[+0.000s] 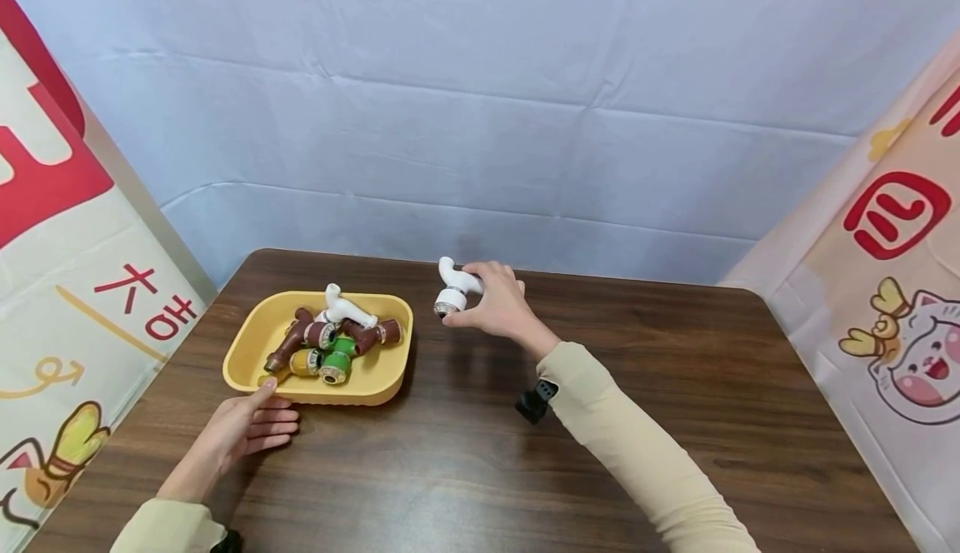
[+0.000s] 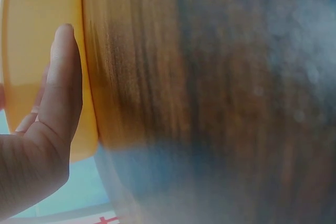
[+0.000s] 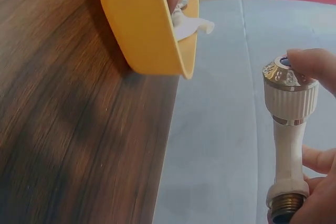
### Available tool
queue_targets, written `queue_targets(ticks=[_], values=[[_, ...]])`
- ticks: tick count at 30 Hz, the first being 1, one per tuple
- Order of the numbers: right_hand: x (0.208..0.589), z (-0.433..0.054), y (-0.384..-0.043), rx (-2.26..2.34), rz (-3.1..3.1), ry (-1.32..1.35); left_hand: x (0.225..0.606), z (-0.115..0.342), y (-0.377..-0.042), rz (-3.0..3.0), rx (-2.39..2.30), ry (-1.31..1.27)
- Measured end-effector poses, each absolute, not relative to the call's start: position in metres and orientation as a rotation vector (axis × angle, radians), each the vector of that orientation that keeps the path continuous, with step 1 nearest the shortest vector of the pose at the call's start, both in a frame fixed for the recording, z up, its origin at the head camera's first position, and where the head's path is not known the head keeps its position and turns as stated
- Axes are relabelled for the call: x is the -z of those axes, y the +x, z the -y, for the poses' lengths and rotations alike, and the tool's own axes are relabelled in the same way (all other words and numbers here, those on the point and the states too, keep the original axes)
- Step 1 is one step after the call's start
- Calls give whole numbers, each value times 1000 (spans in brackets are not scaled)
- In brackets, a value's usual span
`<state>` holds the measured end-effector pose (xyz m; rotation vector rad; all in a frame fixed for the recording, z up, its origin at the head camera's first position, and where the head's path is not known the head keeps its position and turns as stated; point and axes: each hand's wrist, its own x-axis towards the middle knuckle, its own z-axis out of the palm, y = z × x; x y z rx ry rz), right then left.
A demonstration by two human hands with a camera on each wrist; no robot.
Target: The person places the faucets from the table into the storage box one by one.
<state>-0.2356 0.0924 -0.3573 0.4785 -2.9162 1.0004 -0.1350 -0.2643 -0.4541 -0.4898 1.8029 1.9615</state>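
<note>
My right hand (image 1: 497, 299) holds a white plastic tap (image 1: 453, 290) above the table, right of the basin. In the right wrist view, a fingertip presses the silver cap of the tap's ribbed knob (image 3: 290, 98), and its dark threaded inlet (image 3: 286, 206) points down near the palm. My left hand (image 1: 247, 426) is at the front left corner of a yellow basin (image 1: 243, 353), thumb at the rim and fingers extended along the outside. Inside the basin lie a white tap (image 1: 347, 311), brown taps (image 1: 291, 343), a green tap (image 1: 337, 361) and a yellow one (image 1: 303, 362).
Both hands work over a dark wood-grain table (image 1: 600, 420) with rounded back corners. Pale blue cloth (image 1: 480, 120) hangs behind it. Printed banners (image 1: 892, 303) stand at the left and right sides. A black strap device (image 1: 534, 401) is on the right wrist.
</note>
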Motion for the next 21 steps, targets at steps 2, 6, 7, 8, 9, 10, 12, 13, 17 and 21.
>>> queue_targets(ticks=[2, 6, 7, 8, 9, 10, 12, 13, 17, 21], values=[[358, -87, -236, -997, 2918, 491, 454, 265, -135, -1804, -1961, -488], [359, -78, -237, -1002, 2919, 528, 454, 265, -135, -1804, -1960, -486], [359, -76, -237, -1006, 2918, 537, 454, 264, -135, -1803, -1960, -488], [359, -74, -237, -1010, 2918, 545, 454, 264, -135, -1802, -1961, -488], [360, -72, -236, -1010, 2918, 551, 453, 264, -135, -1800, -1961, -489], [360, -71, -237, -1007, 2918, 558, 453, 264, -135, -1799, -1961, -490], [361, -67, -237, -1000, 2921, 565, 454, 264, -135, -1799, -1961, -491], [362, -65, -237, -999, 2921, 570, 454, 264, -135, -1800, -1960, -493], [365, -58, -237, -994, 2929, 586, 453, 264, -135, -1805, -1953, -494], [367, -48, -236, -986, 2939, 600, 453, 264, -135, -1807, -1947, -497]])
